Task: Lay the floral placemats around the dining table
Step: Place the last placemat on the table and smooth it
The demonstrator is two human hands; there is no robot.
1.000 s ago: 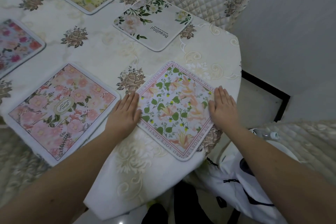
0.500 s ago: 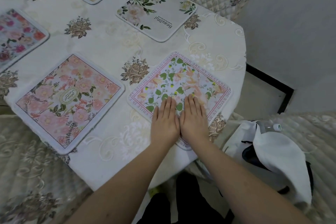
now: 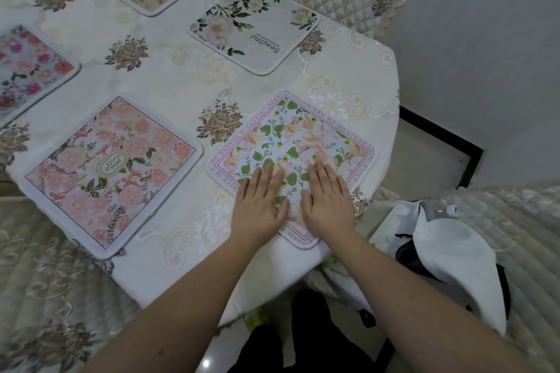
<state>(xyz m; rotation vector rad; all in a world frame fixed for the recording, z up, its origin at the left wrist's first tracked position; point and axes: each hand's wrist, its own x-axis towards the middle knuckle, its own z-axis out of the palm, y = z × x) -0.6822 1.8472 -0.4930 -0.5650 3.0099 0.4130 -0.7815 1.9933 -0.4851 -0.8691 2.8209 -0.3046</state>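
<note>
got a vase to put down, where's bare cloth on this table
Bare tablecloth lies mid-table, bordered by the Beautiful mat, pink rose mat and leaf mat. The near right edge is crowded: left hand and right hand press the leaf mat.

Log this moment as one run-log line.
stage: smoothing last mat | left hand: flat on green-leaf mat | right hand: flat on same mat | mats in view: five | table: covered by cloth

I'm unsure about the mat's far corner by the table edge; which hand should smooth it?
Probably the right hand: it lies flat on the green-leaf placemat nearer that corner. The left hand rests on the mat's near left side, farther away.
</note>
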